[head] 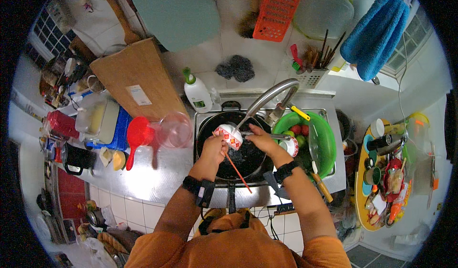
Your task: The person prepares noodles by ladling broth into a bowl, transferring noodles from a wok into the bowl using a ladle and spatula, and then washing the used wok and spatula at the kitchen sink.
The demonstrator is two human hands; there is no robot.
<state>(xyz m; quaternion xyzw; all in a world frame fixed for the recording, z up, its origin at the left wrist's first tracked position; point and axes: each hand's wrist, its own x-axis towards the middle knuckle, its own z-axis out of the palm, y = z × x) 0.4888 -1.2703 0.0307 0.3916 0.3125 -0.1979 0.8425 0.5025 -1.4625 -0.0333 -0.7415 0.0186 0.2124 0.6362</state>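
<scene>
Over a large black wok (234, 169) in the sink, my left hand (214, 149) holds a white bowl with a red pattern (230, 137) and a reddish chopstick (237, 172) that slants down to the right. The curved metal faucet (266, 96) ends right above the bowl, and water seems to run onto it. My right hand (263, 139) is just right of the bowl, its fingers at a metal utensil handle (281, 136); whether it grips the handle is not clear. A second patterned bowl (290, 146) sits in the green basin (327, 157) beside my right wrist.
The green basin also holds red and green fruit or vegetables (300, 131) and a slotted metal turner (314, 139). Left of the sink are a white pump bottle (198, 95), a wooden cutting board (139, 78), a clear plastic bowl (174, 130) and a red ladle (139, 132). A chopstick holder (311, 78) stands behind.
</scene>
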